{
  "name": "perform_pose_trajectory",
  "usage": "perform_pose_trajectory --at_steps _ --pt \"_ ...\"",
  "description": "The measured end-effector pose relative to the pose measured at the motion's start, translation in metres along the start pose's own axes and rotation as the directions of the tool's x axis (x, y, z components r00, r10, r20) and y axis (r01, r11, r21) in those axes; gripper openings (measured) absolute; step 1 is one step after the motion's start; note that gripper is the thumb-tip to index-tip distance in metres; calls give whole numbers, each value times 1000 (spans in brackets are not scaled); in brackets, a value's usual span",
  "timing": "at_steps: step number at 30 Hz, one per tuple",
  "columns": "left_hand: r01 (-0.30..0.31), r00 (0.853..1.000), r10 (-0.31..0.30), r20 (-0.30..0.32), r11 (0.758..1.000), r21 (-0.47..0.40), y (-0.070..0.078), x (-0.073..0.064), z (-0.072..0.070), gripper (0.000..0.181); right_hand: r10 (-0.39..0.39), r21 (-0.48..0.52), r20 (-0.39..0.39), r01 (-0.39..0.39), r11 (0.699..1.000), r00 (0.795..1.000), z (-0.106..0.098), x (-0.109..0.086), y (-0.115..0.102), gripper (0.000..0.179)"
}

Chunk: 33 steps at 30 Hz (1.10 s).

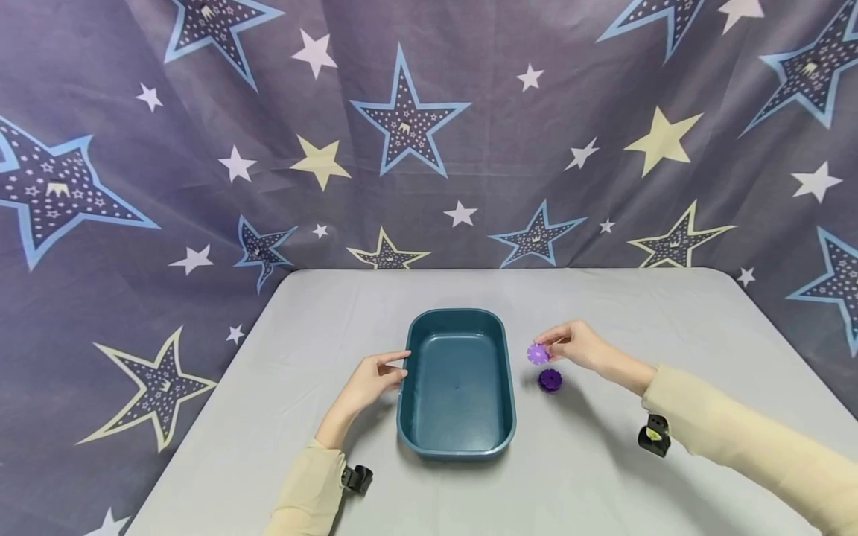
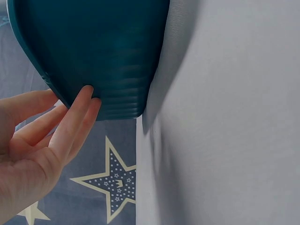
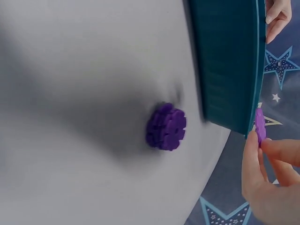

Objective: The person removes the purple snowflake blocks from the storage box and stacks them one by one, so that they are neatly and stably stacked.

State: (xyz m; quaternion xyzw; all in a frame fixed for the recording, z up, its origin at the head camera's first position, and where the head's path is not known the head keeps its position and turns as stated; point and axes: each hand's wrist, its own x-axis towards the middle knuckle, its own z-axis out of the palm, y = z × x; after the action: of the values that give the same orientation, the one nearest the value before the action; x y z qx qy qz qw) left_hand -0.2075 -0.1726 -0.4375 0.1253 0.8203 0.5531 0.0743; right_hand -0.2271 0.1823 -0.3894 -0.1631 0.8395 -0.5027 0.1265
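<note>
A teal plastic tray [image 1: 457,398] with rounded corners stands on the table, nothing inside it. At its left long side, my left hand [image 1: 372,380] holds the rim; in the left wrist view two fingertips [image 2: 87,90] rest against the outer wall while other digits reach the rim's edge. My right hand [image 1: 576,346] pinches a light purple notched disc [image 1: 538,353] between thumb and fingers, raised above the table to the right of the tray. Below that disc sits a small stack of dark purple notched discs [image 1: 550,380], seen from the side in the right wrist view.
A pale grey cloth covers the table [image 1: 603,476]. Behind it and at both sides hangs a dark curtain [image 1: 496,164] with star prints. Each wrist carries a small black camera, such as the right one [image 1: 654,435].
</note>
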Motion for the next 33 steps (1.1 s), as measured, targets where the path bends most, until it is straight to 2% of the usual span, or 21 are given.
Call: perform_pose_trajectory --at_steps 12,21,28,33 --pt "8 1000 -8 -11 1000 4 2 -1 0 38 107 39 -9 -107 993 994 2 -9 20 26" --pt "3 1000 -3 0 1000 3 4 -1 0 38 116 37 -9 -116 993 993 3 -12 32 26" --pt "18 1000 -18 -2 1000 1 28 -11 -1 38 127 51 -16 -127 991 992 4 -10 40 26" --pt "21 1000 -21 0 1000 -8 13 -5 -1 38 130 60 -19 -128 990 991 4 -10 43 26"
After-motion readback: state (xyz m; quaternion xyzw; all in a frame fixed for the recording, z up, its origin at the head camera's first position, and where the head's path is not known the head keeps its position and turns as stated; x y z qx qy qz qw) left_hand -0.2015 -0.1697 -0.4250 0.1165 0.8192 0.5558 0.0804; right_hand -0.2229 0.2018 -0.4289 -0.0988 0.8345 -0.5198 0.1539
